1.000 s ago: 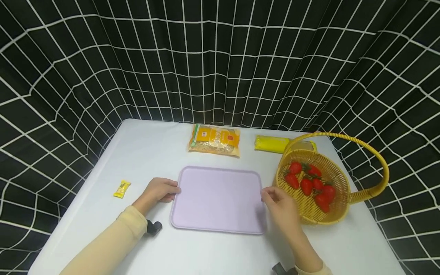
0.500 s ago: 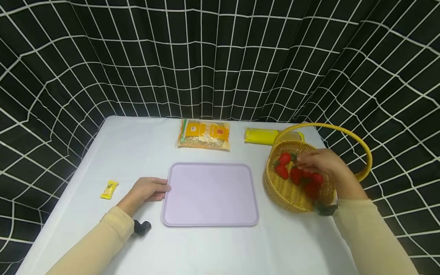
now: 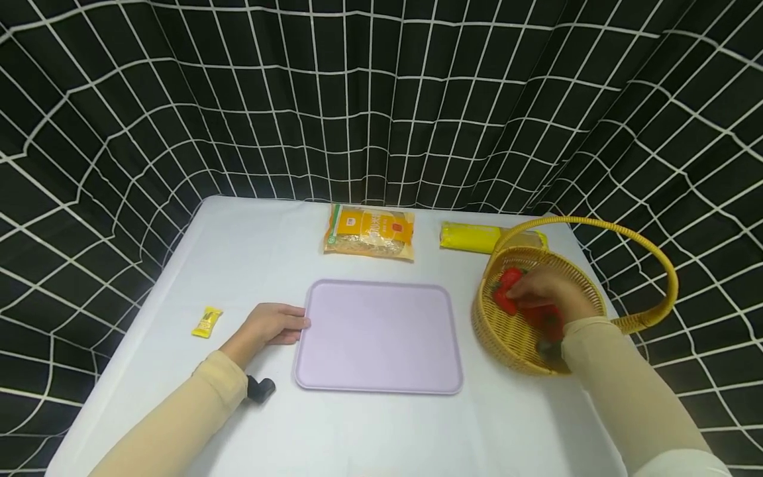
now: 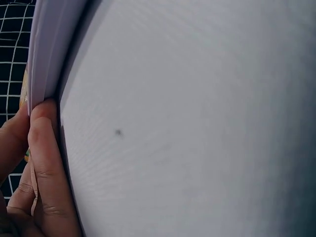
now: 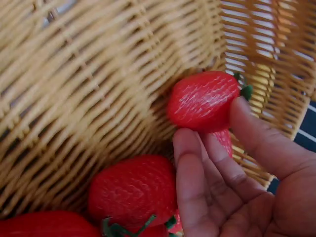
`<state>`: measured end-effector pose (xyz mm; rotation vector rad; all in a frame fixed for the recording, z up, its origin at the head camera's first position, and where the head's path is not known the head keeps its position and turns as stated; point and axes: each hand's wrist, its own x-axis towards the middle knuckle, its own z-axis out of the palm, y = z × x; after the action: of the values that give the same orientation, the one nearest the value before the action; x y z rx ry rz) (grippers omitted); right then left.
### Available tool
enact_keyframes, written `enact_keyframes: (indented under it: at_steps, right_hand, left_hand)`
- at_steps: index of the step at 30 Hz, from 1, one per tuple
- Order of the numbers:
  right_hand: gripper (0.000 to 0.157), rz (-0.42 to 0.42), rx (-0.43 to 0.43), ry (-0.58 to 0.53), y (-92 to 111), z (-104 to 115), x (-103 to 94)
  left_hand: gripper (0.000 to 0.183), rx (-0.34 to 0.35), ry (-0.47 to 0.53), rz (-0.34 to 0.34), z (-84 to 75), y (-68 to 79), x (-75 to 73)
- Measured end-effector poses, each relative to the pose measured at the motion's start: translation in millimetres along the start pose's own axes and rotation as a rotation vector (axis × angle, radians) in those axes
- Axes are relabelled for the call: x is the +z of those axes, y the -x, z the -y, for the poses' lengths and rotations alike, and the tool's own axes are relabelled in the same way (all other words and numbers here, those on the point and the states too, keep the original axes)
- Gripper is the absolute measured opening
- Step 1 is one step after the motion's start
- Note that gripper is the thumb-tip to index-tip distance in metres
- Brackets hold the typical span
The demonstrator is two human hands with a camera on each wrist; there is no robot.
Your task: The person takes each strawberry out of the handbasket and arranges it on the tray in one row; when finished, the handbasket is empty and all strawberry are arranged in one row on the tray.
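Note:
My left hand [image 3: 273, 324] pinches the left rim of a pale purple tray [image 3: 378, 338] that lies on the white table. In the left wrist view, its thumb and fingers meet the tray's edge [image 4: 54, 54] from both sides. Inside a yellow wicker basket [image 3: 503, 348] on the right, my right hand [image 3: 548, 288] pinches a red strawberry [image 5: 205, 98] with a green leafy top. The thumb lies at its leafy end and the fingers underneath. Another strawberry [image 5: 133, 190] and more red fruit lie beside the fingers, partly hidden by the hand in the head view.
The basket's tall arched handle [image 3: 650, 255] leans over to the right. At the back lie an orange food bag [image 3: 369, 232] and a long yellow packet [image 3: 471, 237]. A small yellow wrapped sweet [image 3: 206, 322] sits left of the left hand. Black gridded curtains [image 3: 381, 99] surround the table.
My right hand has left the tray's right edge, moved right into the basket and taken hold of a strawberry. The left hand stays at the tray's left rim. The head view shifted slightly.

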<state>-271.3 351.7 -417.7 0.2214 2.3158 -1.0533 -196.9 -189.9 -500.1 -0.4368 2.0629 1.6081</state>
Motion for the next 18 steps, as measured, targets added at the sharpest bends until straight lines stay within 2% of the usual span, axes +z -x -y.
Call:
enact_keyframes:
  at_steps: [4, 8, 13, 18]
  right_hand:
    - [0.028, -0.019, 0.035, 0.047, 0, 2, 5.1]
    - [0.037, -0.005, 0.048, 0.079, 2, 3, 7.8]
    - [0.049, 0.013, 0.075, 0.019, 7, 3, 10.1]
    - [0.047, 0.085, -0.008, -0.033, 25, 10, -1.2]
  left_hand:
    - [0.051, 0.008, -0.009, -0.001, -0.3, 2.7, 0.3]
    - [0.051, 0.005, -0.009, -0.002, -1.4, 3.9, -1.3]
    - [0.050, 0.010, -0.007, 0.000, -1.2, 2.0, -3.3]
    - [0.051, 0.015, -0.030, 0.012, -1.4, 1.2, -2.9]
